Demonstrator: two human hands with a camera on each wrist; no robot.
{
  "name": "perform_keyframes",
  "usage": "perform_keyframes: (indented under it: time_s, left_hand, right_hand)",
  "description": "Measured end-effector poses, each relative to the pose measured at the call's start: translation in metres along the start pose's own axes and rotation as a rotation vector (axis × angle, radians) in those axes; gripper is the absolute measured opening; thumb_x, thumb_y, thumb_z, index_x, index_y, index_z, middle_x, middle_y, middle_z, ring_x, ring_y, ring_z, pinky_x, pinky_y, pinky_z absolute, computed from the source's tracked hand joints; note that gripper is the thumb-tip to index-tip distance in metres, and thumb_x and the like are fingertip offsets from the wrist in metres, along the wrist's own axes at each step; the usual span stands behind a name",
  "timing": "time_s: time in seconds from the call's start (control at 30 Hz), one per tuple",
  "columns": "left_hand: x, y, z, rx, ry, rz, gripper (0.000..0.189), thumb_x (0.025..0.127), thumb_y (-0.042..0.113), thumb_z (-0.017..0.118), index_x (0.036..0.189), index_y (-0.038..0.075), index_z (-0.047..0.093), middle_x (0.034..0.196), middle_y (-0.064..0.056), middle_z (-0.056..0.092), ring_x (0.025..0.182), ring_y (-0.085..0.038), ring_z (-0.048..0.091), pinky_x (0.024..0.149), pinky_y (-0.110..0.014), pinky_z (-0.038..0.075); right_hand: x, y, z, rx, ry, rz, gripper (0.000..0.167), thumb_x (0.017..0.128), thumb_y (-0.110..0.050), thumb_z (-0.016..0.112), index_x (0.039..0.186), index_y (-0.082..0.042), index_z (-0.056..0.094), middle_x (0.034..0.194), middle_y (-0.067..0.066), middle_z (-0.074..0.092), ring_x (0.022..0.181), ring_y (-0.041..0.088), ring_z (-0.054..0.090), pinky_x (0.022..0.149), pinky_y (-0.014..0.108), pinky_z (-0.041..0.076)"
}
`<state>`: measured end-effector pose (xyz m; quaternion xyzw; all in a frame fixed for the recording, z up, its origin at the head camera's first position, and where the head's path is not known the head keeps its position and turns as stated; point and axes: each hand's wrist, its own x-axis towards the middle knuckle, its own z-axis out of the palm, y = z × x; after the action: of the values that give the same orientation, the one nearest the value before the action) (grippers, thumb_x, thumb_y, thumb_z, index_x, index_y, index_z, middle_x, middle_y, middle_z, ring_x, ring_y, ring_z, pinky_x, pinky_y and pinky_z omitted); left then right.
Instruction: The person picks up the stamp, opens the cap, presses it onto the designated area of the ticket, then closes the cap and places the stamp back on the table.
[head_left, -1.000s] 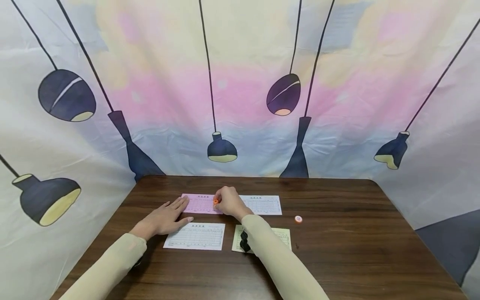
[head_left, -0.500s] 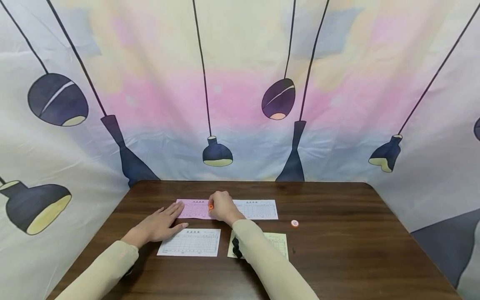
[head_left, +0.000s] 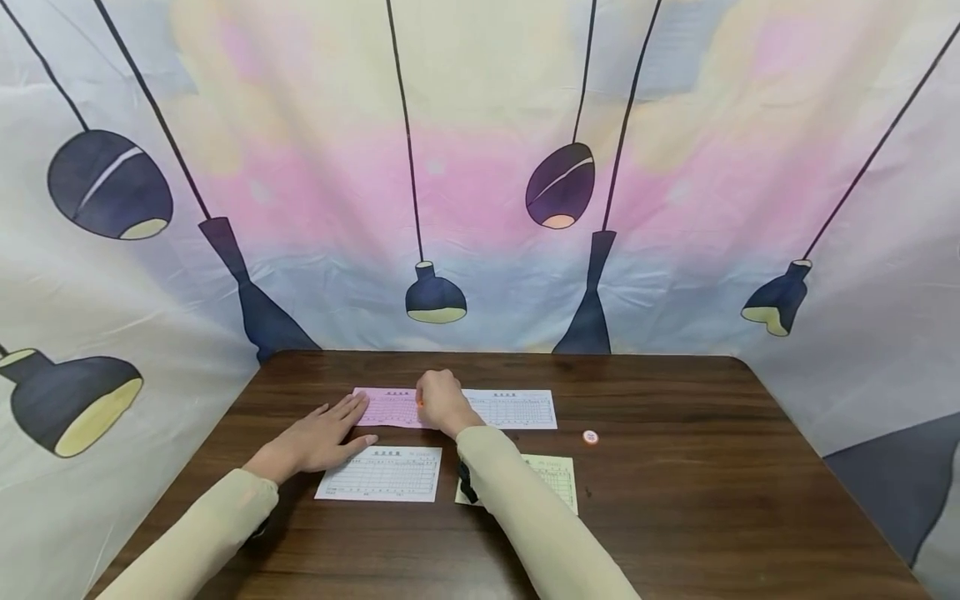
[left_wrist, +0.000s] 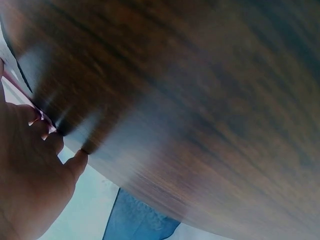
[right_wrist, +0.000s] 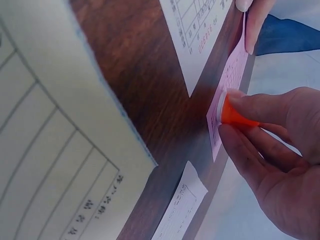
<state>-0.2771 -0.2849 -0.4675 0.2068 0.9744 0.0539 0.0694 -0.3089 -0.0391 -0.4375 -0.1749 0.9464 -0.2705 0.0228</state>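
My right hand [head_left: 444, 402] pinches a small orange stamp [right_wrist: 236, 114] between thumb and fingers. In the right wrist view, the stamp's white base stands against the pink printed form [head_left: 386, 408]. My left hand [head_left: 322, 437] lies with straight fingers, its fingertips over the pink form's left end and its thumb reaching over the top edge of the near white form [head_left: 378, 477]. Most of the stamp is hidden behind the right hand in the head view. In the left wrist view, the left hand's fingers [left_wrist: 75, 162] show edge-on at the tabletop.
A second white form [head_left: 517, 410] lies to the right of the pink one. Nearer, a pale yellow form [head_left: 557, 482] is partly covered by the right sleeve. A small round white disc with an orange rim [head_left: 590, 437] sits on the brown table [head_left: 712, 500]. A patterned curtain [head_left: 495, 192] hangs behind.
The right hand has turned slightly over the pink form, so less of the orange stamp shows. My left hand stays in place. The whole head view has shifted a little.
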Motion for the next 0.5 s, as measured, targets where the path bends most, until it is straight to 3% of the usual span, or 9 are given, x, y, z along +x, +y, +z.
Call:
perform_keyframes:
  time_s: [0.2, 0.5]
  left_hand:
    - [0.0036, 0.0016, -0.0009, -0.001, -0.008, 0.004, 0.092, 0.104, 0.068, 0.043, 0.164, -0.001, 0.029, 0.172, -0.023, 0.028, 0.159, -0.045, 0.029, 0.126, -0.069, 0.027]
    - [0.0006, 0.0022, -0.0026, -0.003, -0.012, 0.001, 0.093, 0.104, 0.068, 0.045, 0.164, -0.002, 0.031, 0.172, -0.024, 0.029, 0.159, -0.046, 0.030, 0.125, -0.069, 0.028]
  right_hand:
    - [0.0014, -0.0012, 0.0001, -0.044, 0.008, 0.030, 0.019, 0.092, 0.002, 0.071, 0.079, -0.012, 0.074, 0.085, 0.000, 0.072, 0.075, 0.013, 0.057, 0.065, 0.025, 0.050]
    - [0.0017, -0.0031, 0.0026, 0.020, 0.017, 0.062, 0.032, 0.091, 0.003, 0.072, 0.064, -0.013, 0.064, 0.070, -0.001, 0.062, 0.065, 0.013, 0.047, 0.056, 0.024, 0.041]
